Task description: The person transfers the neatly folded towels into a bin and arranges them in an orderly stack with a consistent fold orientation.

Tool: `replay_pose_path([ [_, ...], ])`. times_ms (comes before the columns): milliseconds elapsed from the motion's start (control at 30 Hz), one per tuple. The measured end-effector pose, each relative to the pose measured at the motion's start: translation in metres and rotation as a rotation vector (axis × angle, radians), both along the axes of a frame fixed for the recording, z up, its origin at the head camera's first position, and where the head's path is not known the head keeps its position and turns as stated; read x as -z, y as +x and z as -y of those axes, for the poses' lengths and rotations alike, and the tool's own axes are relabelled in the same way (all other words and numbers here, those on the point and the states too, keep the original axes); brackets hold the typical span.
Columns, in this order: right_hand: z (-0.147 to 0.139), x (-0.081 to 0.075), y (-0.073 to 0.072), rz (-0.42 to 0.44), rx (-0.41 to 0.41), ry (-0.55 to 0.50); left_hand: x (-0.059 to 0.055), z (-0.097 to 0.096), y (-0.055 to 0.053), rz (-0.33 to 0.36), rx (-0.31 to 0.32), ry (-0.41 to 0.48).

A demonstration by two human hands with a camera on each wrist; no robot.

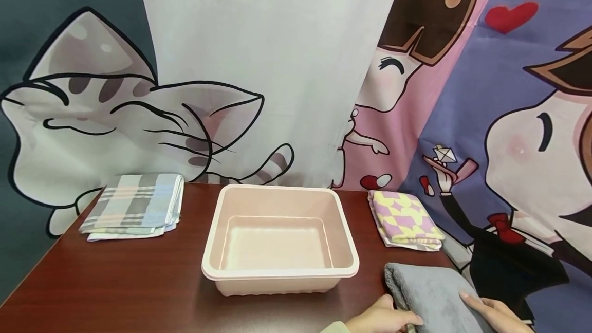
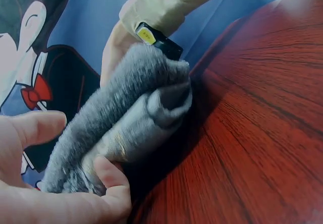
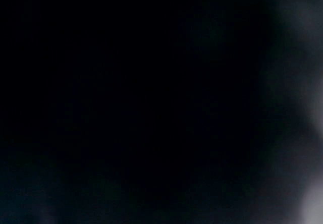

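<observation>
A folded grey towel [image 1: 432, 292], thick and fluffy, is at the front right of the table between both hands. The left hand [image 1: 386, 316] grips its near left edge. In the left wrist view, fingertips [image 2: 108, 173] press against the towel's folded layers [image 2: 136, 128], with the thumb on the other side. On the towel's right side, the right hand [image 1: 497, 315] holds it, thumb on top and the other fingers partly hidden. The right wrist view is almost wholly dark.
A beige plastic basin [image 1: 279, 273] stands mid-table. Left of it lies a folded checked cloth [image 1: 134, 204]; at the back right lies a folded purple and yellow cloth [image 1: 407, 217]. The brown table [image 1: 139, 287] meets a cartoon-printed curtain [image 1: 277, 66] behind.
</observation>
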State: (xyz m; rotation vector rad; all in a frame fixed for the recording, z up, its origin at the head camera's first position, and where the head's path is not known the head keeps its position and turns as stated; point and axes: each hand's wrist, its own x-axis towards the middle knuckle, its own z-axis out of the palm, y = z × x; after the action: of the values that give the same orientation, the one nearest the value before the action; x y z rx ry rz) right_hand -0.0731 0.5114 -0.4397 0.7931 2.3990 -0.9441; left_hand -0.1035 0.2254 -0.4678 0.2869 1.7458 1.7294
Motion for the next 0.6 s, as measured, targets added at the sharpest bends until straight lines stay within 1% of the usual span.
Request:
replay_pose_path([
  [33, 0.002, 0.001, 0.001, -0.005, 0.015, -0.015, 0.000, 0.001, 0.000, -0.029, 0.004, -0.037],
  [67, 0.004, 0.002, 0.001, -0.013, 0.024, -0.022, 0.000, 0.001, 0.001, -0.041, 0.018, -0.064],
  [100, 0.006, 0.003, 0.001, -0.021, 0.036, -0.032, 0.000, 0.002, 0.000, -0.035, 0.034, -0.081],
  [167, 0.009, 0.004, 0.001, -0.025, 0.031, -0.029, 0.001, 0.001, 0.001, -0.024, 0.037, -0.123],
  [233, 0.012, 0.006, 0.000, -0.025, 0.030, -0.041, 0.002, 0.000, 0.000, 0.003, 0.051, -0.136],
  [333, 0.015, 0.006, -0.001, -0.017, 0.026, -0.074, 0.003, 0.001, -0.002, 0.065, 0.075, -0.135],
  [400, 0.017, 0.006, -0.002, -0.019, 0.029, -0.099, 0.004, 0.001, -0.003, 0.111, 0.108, -0.123],
  [433, 0.017, 0.006, -0.002, -0.015, 0.032, -0.106, 0.004, 0.001, -0.004, 0.118, 0.121, -0.129],
  [533, 0.018, 0.002, -0.003, -0.014, 0.023, -0.086, 0.001, 0.000, -0.002, 0.099, 0.116, -0.140],
  [600, 0.019, 0.000, -0.003, -0.025, 0.020, -0.066, 0.005, -0.006, -0.003, 0.058, 0.097, -0.164],
])
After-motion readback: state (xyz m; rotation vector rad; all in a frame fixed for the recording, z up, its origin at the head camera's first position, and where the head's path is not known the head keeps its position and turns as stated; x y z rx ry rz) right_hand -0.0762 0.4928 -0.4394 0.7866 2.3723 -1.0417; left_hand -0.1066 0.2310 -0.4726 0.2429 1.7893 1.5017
